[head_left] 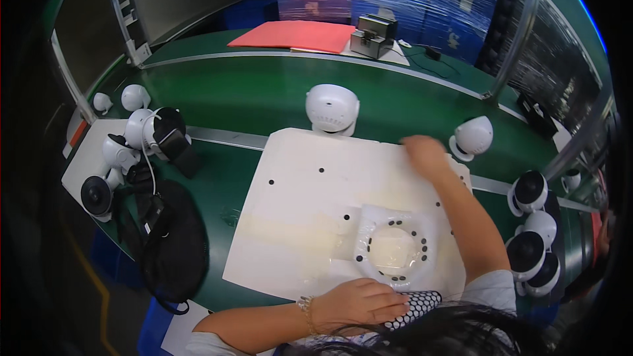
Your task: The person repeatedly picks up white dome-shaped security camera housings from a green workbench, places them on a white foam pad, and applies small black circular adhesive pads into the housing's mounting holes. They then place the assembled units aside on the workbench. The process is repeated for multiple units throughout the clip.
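My left hand (361,306) lies at the near edge of the white board (297,224), its fingers closed over a black-and-white honeycomb-patterned sheet (417,307). What its thumb does is hidden. My right hand (425,157) reaches to the board's far right edge; its fingers are smeared and I cannot make out anything in them. Between my arms a whitish, ring-shaped pad (364,227) with several small black dots around its opening sits on the board. More black dots, one of them a round dot (347,217), are scattered over the board.
A white dome-shaped camera (331,109) stands behind the board, another white camera (473,137) to its right. More cameras cluster at left and right (527,254). A black bag (175,240) lies left. On the rear shelf are red sheets (290,35) and a metal box (370,41).
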A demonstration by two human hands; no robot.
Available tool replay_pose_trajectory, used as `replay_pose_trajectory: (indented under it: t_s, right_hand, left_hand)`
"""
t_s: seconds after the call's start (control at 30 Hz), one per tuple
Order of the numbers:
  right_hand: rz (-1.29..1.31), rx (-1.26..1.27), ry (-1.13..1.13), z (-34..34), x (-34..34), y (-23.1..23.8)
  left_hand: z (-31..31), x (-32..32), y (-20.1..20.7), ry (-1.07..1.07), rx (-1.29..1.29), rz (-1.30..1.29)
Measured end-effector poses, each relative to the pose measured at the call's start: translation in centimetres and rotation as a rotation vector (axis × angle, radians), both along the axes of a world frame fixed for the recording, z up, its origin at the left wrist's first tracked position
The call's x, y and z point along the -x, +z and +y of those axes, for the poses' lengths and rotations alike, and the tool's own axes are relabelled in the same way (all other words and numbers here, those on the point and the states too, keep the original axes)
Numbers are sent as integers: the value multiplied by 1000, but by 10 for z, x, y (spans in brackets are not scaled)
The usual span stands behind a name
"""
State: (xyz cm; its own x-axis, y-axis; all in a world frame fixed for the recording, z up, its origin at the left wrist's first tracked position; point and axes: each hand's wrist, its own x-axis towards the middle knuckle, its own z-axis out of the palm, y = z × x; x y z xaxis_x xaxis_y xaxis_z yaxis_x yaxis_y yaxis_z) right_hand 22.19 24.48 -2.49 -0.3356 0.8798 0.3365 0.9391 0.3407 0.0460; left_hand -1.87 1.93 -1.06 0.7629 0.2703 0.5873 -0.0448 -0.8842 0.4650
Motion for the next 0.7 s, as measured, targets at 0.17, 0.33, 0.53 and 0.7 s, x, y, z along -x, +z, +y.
replay_pose_trajectory:
  t_s: [0.17, 0.33, 0.53, 0.7]
  right_hand:
    - [18, 434, 303, -6, 127, 7]
    - [92, 28, 10, 36, 124, 6]
    - [531, -210, -46, 41, 40, 19]
    - [1341, 241, 72, -69, 15, 79]
  left_hand:
    - [1, 1, -9, 13, -13, -13]
    - [0, 4, -12, 76, 4, 10]
    - [1, 0, -2, 67, 28, 66]
    - [-5, -1, 4, 89, -22, 34]
